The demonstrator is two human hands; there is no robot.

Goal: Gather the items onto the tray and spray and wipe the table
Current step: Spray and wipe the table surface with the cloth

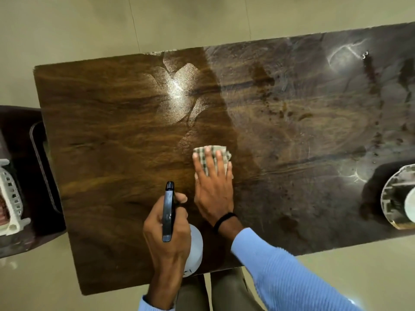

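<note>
One spray bottle (168, 209) in left hand (155, 234), cloth (221, 153) under flat right hand (213, 194)

Left hand (167, 234) curled round spray bottle (168, 212), index finger stretched forward beside its head. Right hand (213, 189) palm down, fingers straight and slightly spread, pressing flat on cloth (222, 152). Right forearm angled in from right.

Cut off at both sides, covered under both hands.
Far right: plate (390, 198) and white thing (409, 205) on it sliced by the frame, kind unclear. Far left: white basket (9, 194) half out of view, tray (37, 142) partly behind the table (112, 131) edge. Cloth (221, 151) mostly beneath the right hand (213, 189); spray bottle (168, 212) body largely behind the left hand (170, 254).
</note>
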